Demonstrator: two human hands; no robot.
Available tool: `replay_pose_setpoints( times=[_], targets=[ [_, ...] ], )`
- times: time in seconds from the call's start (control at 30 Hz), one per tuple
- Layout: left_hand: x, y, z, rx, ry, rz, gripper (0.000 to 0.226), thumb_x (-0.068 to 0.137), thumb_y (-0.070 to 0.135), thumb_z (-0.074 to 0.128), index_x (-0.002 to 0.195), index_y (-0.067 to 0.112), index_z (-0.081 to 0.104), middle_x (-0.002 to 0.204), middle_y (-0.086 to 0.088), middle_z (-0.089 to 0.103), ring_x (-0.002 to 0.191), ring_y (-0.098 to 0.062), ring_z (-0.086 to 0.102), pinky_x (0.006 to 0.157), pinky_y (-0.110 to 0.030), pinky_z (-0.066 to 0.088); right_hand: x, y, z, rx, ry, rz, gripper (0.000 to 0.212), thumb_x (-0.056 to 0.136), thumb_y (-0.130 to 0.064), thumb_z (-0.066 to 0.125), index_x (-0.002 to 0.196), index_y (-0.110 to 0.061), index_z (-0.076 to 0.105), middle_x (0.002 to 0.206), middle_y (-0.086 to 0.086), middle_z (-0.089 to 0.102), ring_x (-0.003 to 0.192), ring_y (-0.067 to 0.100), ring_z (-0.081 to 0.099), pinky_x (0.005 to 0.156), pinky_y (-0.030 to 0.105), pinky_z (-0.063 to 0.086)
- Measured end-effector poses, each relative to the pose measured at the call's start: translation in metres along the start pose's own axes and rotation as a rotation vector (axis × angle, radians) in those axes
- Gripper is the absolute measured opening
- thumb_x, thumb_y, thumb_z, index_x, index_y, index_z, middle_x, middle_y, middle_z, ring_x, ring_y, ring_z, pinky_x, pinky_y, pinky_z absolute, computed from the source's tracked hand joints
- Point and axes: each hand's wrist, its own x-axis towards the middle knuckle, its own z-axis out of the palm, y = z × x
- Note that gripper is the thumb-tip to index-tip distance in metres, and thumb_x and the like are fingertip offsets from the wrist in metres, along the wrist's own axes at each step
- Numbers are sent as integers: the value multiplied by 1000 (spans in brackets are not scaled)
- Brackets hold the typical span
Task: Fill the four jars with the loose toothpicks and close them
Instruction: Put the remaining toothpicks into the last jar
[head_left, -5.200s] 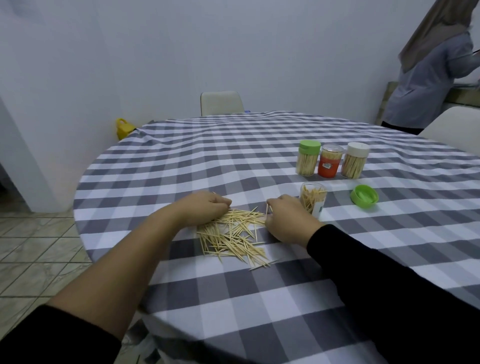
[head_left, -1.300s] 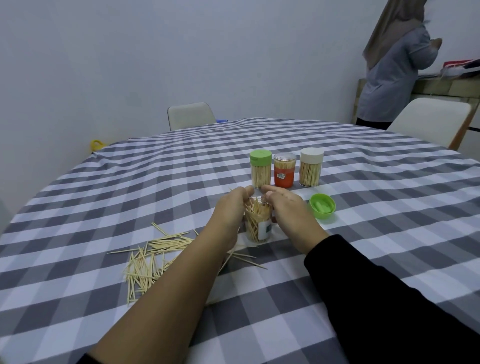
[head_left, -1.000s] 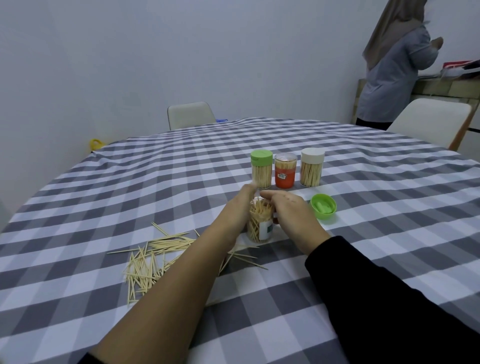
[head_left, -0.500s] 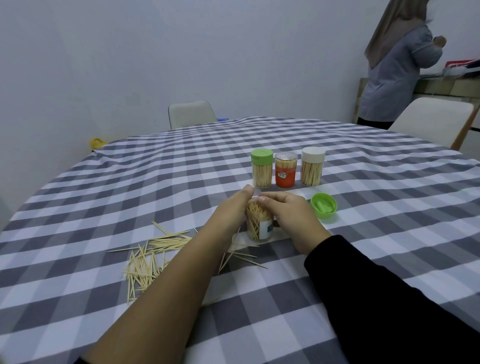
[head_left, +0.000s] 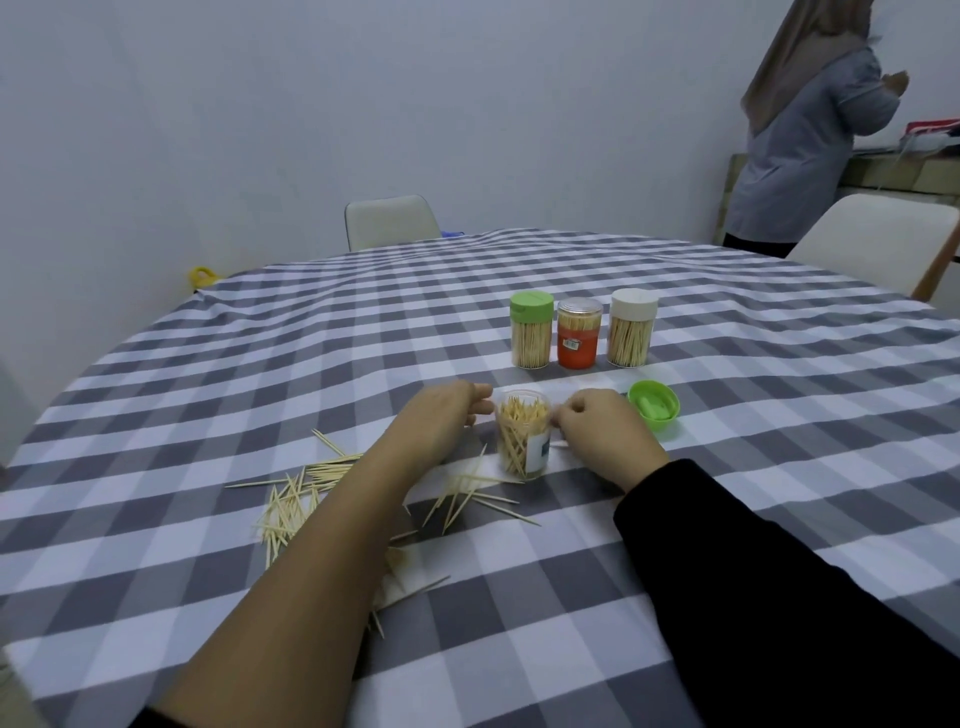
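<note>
An open clear jar (head_left: 522, 441) stands upright, packed with toothpicks. My left hand (head_left: 444, 418) rests just left of its rim, fingers loosely curled and holding nothing. To the jar's right lies my right hand (head_left: 600, 434), fingers curled in with the tips by the jar's wall and nothing visible in them. A green lid (head_left: 653, 412) lies upturned to the right. Behind stand three closed jars: a green-lidded jar (head_left: 531, 332), an orange jar (head_left: 578, 335) and a white-lidded jar (head_left: 631, 330). Loose toothpicks (head_left: 293, 501) lie scattered to the left and under my left forearm.
The round table wears a grey-and-white checked cloth (head_left: 260, 364). One white chair (head_left: 392, 221) is at the far side and another chair (head_left: 872, 239) at the right. A person (head_left: 810, 130) stands at a counter at the back right. A yellow object (head_left: 201, 275) sits by the wall.
Both hands were together over the jar's mouth, with toothpicks going in. They have now parted to either side, leaving the jar's top uncovered.
</note>
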Motion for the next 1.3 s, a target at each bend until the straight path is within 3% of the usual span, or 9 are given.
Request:
replay_pose_setpoints(
  times=[0.13,0.23,0.33,0.57,0.7,0.8,1.0,1.2,1.3],
  targets=[
    [-3,-7,-12,136,-35,-22,35,101,22,34,126,16,58,132,-6,56,118,-22,52,101,-33,41,-2,2,1,-128,-161,-108,27,93,-13,50,111,-18,69,112,2,68,99,15,59,78,19,37],
    [-9,-5,-15,228,-231,-24,34,96,25,44,126,23,58,133,-3,55,115,-19,51,94,-29,39,-4,2,0,-205,-147,-128,22,90,-14,56,103,-19,73,107,0,70,98,15,60,76,18,36],
    [-18,-10,-12,344,-309,5,62,84,43,64,141,27,44,138,3,50,117,-16,49,95,-26,38,-6,2,-3,-306,-126,-63,17,89,-16,56,92,-14,72,97,3,70,92,20,62,72,23,41],
    [-33,-28,-17,313,-141,19,50,86,24,69,133,24,54,124,6,60,99,-10,54,81,-21,43,-28,-5,-15,-505,-208,42,10,83,-12,55,79,-8,63,82,8,65,74,22,60,55,23,42],
    [-42,-36,-22,269,-101,30,43,88,23,66,131,23,57,113,9,63,93,-8,58,77,-18,46,-49,-18,-13,-480,-298,-15,22,88,-19,57,103,-8,68,101,8,68,90,22,63,77,28,51],
    [-49,-45,-30,210,-42,32,40,90,31,64,129,25,58,119,4,62,94,-11,62,75,-19,49,-66,-31,-7,-378,-353,-132,21,87,-19,58,97,-11,74,101,4,69,94,20,61,83,28,50],
    [-49,-89,-58,284,156,-119,42,97,11,45,137,25,49,148,-1,41,130,-22,43,98,-31,40,-76,-50,29,-445,-297,-297,29,93,-14,49,118,-17,64,117,4,63,103,22,59,87,28,46],
    [-53,-123,-69,401,191,-248,47,92,3,42,134,21,53,139,-8,50,122,-27,49,98,-37,44,-79,-57,55,-697,-123,-395,30,92,-1,38,112,-6,60,116,13,54,106,28,54,88,36,49],
    [-51,-123,-68,323,208,-213,41,95,5,42,129,21,58,130,-5,57,103,-22,57,80,-29,49,-76,-64,62,-712,-98,-387,28,93,-2,39,110,-4,61,114,14,56,105,28,55,87,34,48]
  ],
)
